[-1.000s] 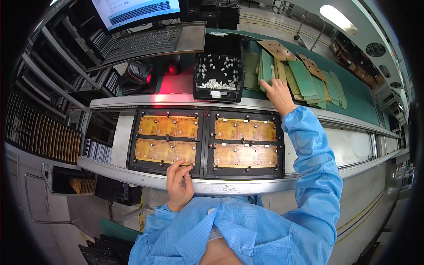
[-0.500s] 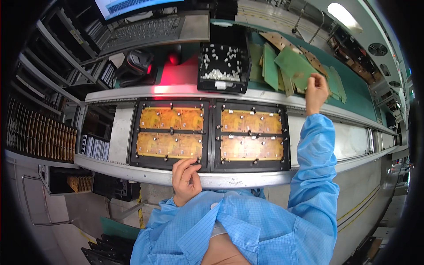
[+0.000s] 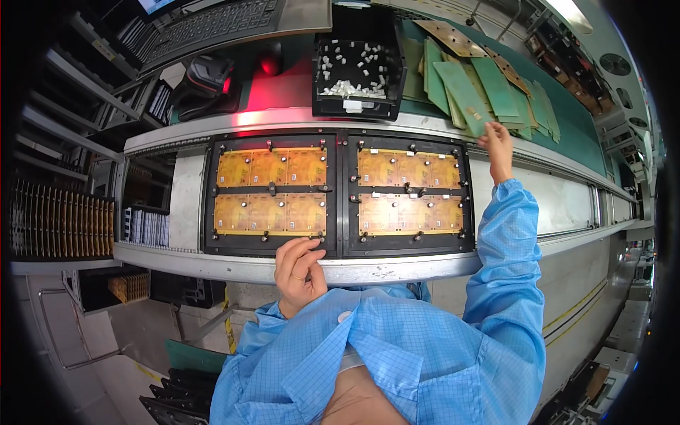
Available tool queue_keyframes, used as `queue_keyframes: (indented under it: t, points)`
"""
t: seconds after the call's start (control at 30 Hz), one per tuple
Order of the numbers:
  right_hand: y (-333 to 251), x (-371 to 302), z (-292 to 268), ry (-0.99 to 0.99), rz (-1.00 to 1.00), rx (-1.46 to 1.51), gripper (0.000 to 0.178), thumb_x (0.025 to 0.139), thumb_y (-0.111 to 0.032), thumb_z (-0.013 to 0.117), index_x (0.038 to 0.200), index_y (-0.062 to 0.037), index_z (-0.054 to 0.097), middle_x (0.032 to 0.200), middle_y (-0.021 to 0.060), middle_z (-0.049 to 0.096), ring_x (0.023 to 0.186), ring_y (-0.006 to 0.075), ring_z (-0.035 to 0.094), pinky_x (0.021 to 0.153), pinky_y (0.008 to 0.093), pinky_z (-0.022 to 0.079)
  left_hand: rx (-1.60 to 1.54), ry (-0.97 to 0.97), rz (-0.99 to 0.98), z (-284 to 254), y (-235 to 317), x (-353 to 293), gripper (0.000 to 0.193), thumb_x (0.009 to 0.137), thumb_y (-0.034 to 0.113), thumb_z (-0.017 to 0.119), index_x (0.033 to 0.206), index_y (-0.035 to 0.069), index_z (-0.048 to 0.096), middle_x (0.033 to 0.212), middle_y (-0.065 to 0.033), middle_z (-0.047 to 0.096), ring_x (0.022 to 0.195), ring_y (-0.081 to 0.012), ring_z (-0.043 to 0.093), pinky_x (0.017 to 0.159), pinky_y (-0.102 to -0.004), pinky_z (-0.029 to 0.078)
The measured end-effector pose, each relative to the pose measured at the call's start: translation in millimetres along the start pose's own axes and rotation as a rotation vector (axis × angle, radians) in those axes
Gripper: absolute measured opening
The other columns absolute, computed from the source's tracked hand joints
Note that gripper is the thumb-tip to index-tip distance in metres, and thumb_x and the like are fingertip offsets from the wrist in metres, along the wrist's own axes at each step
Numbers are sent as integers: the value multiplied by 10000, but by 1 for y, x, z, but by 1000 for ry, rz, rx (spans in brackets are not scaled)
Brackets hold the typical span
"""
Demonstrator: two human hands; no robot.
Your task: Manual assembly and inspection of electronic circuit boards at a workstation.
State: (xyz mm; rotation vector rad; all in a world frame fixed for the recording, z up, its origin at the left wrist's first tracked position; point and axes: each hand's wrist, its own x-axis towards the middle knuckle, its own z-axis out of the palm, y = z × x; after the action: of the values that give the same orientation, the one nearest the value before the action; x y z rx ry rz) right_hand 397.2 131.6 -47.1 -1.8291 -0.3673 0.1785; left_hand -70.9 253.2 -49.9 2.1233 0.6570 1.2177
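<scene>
My right hand (image 3: pixel 497 150) reaches to the far right with its fingers pinched on the near corner of a green sheet (image 3: pixel 457 88). Small tan pieces lie on that sheet, close to the fingertips. Curled loosely, with nothing visible in it, my left hand (image 3: pixel 299 273) rests at the rail's near edge beside a black knob. Ahead of it lies a black fixture frame (image 3: pixel 271 189) with two rows of amber circuit boards (image 3: pixel 269 168). A second black fixture frame (image 3: pixel 407 244) adjoins it on the right, its amber boards (image 3: pixel 409 214) bearing small white parts.
Beyond the rail stands a black bin (image 3: pixel 358 67) with many small white pieces. More green sheets (image 3: pixel 496 85) and tan perforated strips (image 3: pixel 453 37) pile up right of it. A handheld scanner (image 3: pixel 205 81), keyboard (image 3: pixel 212 32) and board rack (image 3: pixel 60 221) are at left.
My right hand has moved slightly left and nearer. The green sheet at its fingers has turned, uncovering another sheet beside it. My left hand stays about where it was; the whole view has shifted.
</scene>
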Motion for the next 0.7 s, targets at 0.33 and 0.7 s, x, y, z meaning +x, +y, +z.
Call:
queue_keyframes:
  t: [0.33, 0.7]
  points:
    - [-12, 0, 12, -150, -37, -165, 434, 794, -259, 786, 1057, 25, 591, 762, 77, 628, 659, 111, 588, 574, 254, 482, 54, -36, 19, 1, -1, 5, 237, 674, -150, 549, 814, 13, 648, 937, -133, 673, 939, -332, 615, 819, -399, 494]
    - [-23, 74, -10, 401, -507, -1195, 449, 782, -264, 721, 1174, -85, 595, 1217, 159, 566, 1176, 363, 455, 985, 433, 379, 103, -22, 64, 2, -10, -2, 243, 638, -121, 563, 795, 38, 659, 890, -99, 678, 894, -321, 619, 776, -386, 512]
